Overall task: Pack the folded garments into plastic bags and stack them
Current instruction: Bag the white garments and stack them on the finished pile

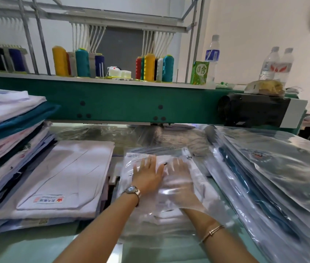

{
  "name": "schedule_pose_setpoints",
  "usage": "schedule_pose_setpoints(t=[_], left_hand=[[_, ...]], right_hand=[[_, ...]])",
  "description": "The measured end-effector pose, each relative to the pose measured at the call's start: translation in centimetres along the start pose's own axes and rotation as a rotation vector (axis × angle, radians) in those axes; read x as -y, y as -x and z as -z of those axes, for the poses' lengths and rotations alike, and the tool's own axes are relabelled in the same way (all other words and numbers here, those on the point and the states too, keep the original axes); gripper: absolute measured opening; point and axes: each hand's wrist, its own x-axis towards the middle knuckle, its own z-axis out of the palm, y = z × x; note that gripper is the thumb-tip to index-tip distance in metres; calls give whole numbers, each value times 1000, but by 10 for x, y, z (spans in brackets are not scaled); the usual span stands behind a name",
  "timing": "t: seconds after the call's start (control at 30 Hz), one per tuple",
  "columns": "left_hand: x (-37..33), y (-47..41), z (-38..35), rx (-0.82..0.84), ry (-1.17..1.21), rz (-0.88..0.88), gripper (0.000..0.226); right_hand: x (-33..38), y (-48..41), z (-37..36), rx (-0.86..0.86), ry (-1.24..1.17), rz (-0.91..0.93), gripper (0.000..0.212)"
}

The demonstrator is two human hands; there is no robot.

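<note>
Plastic bag (pixel 150 215) flanked close by folded stack (pixel 65 177) left, bagged stack (pixel 273 177) right; left hand (pixel 148 177) flat on it, right hand (pixel 180 179) flat inside.

It was a garment workshop. A long green embroidery machine beam (pixel 122 103) ran across the middle of the frame, with cones of coloured thread (pixel 82 62) lined up on top. At the left stood stacks of folded shirts (pixel 8 130), at the right a pile of bagged garments (pixel 273 177).
</note>
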Motion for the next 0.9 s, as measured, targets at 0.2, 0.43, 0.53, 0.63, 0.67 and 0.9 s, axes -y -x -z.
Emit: schedule_pose_setpoints(t=[0.2, 0.43, 0.53, 0.63, 0.67, 0.9], left_hand=[[31, -6, -34, 14, -102, 75, 77], [42, -7, -37, -12, -103, 102, 76], [40, -6, -37, 3, -89, 98, 76], [42, -3, -39, 15, -89, 104, 77], [41, -3, -38, 10, -97, 108, 77], [36, -2, -35, 24, -136, 121, 78]], right_hand=[[-10, -9, -16, 35, -458, -221, 70], [-20, -20, -23, 56, -668, -348, 79], [-24, -20, -27, 23, -717, -321, 81], [-24, -20, -30, 16, -649, -329, 81], [-23, -21, -28, 51, -594, -323, 81], [-4, 48, 0, 190, -184, -120, 72]])
